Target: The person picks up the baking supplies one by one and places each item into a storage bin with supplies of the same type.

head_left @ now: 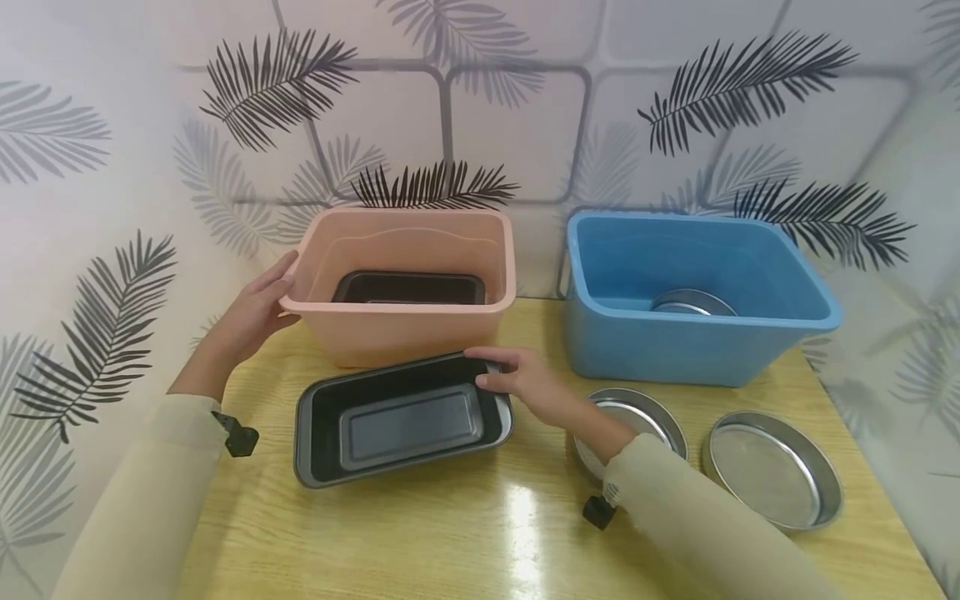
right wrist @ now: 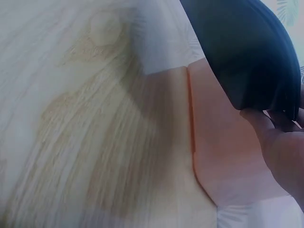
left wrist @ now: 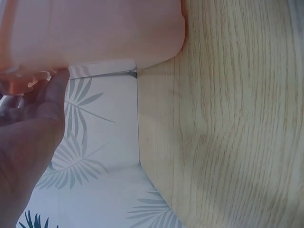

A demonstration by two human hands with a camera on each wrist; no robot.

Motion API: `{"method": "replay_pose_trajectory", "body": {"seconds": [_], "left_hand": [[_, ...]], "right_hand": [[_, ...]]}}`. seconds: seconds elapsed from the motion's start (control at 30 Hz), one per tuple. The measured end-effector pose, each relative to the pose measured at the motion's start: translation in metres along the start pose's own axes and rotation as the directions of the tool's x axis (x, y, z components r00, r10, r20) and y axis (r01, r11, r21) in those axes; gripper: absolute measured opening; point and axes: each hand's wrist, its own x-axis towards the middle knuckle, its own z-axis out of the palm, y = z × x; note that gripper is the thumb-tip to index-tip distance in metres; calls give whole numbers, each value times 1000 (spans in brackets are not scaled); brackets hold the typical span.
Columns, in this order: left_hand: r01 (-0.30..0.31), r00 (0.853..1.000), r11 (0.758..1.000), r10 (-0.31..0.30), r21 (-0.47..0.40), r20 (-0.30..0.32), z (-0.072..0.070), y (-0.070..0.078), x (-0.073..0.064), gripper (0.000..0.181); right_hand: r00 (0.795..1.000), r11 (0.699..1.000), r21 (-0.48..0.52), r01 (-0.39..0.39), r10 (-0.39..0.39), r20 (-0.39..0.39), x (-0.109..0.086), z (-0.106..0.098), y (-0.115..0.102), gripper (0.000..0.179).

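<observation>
My right hand [head_left: 528, 386] pinches the right end of a dark loaf pan [head_left: 408, 425]. The pan is held tilted above the table, in front of a pink plastic bin [head_left: 397, 333]; the right wrist view shows its dark underside [right wrist: 237, 52] off the wood. At the bin's left side, my left hand [head_left: 258, 312] grips the rim, its fingers partly hidden by the rim in the left wrist view. Inside the pink bin lies another dark loaf pan [head_left: 408, 287].
To the right stands a blue plastic bin [head_left: 675, 350] with a round metal pan [head_left: 693, 302] inside. Two round pans lie before it: one [head_left: 663, 417] partly behind my right forearm, the other [head_left: 772, 471] farther right. A patterned wall [head_left: 517, 142] rises behind the wooden table [head_left: 420, 542].
</observation>
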Motion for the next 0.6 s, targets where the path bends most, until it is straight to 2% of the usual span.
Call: {"method": "replay_pose_trajectory", "body": {"seconds": [0.1,0.33,0.6], "left_hand": [[4,1000,1000,-4,30,-6,1,1,-1,63],[12,1000,998,-12,54,-12,0,0,-1,61],[11,1000,998,-9,59,-19,0,0,-1,60]], "right_hand": [[1000,1000,-2,24,-24,0,-7,-6,-6,47],[1000,1000,-15,-26,25,-15,-20,-22,-31,48],[999,999,-36,14,-16,-52,-24,-41,-64,50]]}}
